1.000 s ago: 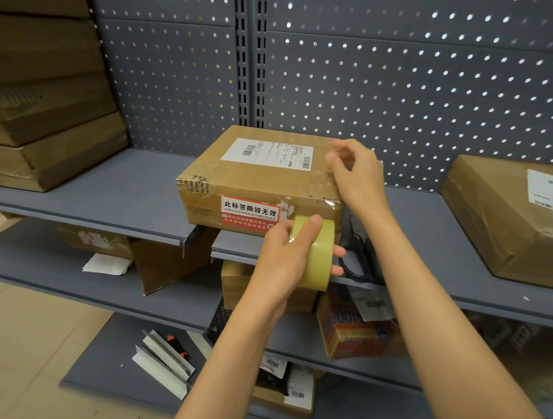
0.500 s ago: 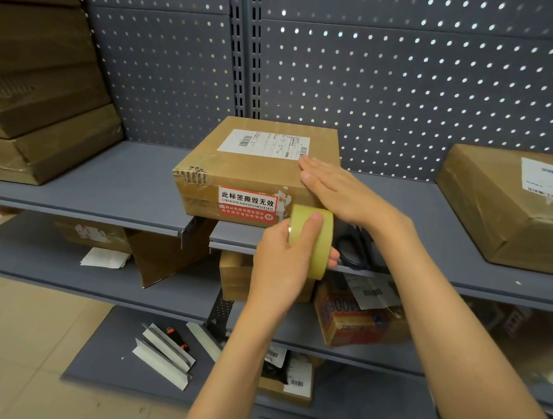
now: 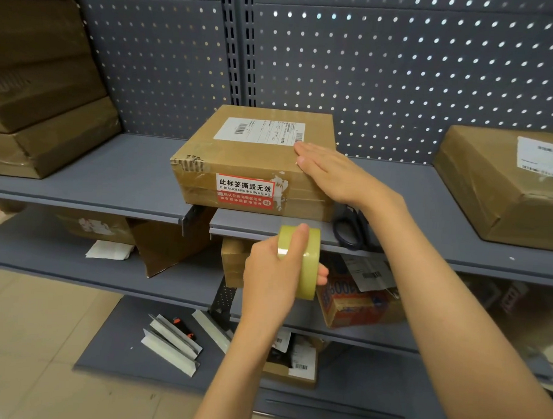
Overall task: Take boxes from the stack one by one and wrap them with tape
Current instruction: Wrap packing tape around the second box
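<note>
Grey metal shelves (image 3: pixel 112 170) are standing against a perforated back panel (image 3: pixel 401 72), with a pale tiled floor (image 3: pixel 25 341) showing at lower left. A stack of boxes (image 3: pixel 45 104) is sitting on the left of the upper shelf, another box (image 3: pixel 504 187) on the right, and scissors (image 3: pixel 350 228) are lying just beside the middle box (image 3: pixel 252 164). The right hand (image 3: pixel 337 174) is lying flat, fingers straight, on that box's near right top edge. The left hand (image 3: pixel 275 272) is keeping its grip curled round the tape roll (image 3: pixel 301 261) below the shelf edge. Compared with half a second ago, the roll is sitting lower, away from the box front.
</note>
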`<action>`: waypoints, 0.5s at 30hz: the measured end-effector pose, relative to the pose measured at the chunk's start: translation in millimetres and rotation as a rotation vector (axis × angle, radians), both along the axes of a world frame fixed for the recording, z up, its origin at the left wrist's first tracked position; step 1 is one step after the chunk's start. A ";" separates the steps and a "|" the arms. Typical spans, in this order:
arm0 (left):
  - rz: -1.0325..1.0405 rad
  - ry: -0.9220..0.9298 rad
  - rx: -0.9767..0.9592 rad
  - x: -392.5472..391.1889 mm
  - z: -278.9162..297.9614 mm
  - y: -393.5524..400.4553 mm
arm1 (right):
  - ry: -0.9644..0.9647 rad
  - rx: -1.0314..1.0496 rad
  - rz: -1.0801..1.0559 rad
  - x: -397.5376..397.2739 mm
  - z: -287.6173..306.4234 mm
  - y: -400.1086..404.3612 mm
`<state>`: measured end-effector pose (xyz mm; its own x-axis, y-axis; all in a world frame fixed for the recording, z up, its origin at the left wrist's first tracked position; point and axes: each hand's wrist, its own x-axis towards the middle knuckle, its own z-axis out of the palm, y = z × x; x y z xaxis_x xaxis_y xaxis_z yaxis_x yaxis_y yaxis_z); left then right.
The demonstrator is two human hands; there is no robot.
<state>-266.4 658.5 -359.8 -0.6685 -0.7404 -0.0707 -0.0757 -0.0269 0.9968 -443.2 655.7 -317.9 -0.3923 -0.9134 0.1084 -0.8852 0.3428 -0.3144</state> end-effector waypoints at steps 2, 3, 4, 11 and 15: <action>0.002 0.015 0.021 2.7 -5.7 0.7 | 0.012 -0.020 -0.016 1.9 -1.8 -1.0; 0.010 0.029 0.026 2.3 -6.4 0.4 | 0.015 -0.031 -0.025 2.6 -2.4 -2.0; 0.023 0.045 0.041 1.8 -5.4 0.1 | 0.014 -0.039 -0.032 3.5 -2.7 -2.7; 0.088 0.124 0.067 0.6 -2.1 -2.6 | 0.015 -0.081 -0.055 4.7 -5.3 -3.7; 0.089 0.119 0.014 -3.4 -3.3 -7.0 | 0.008 -0.090 -0.062 4.7 -6.5 -4.0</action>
<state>-269.8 651.5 -363.0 -0.6047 -0.7965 -0.0054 0.0463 -0.0419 0.9980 -438.5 651.7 -324.4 -0.4464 -0.8739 0.1925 -0.8659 0.3676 -0.3394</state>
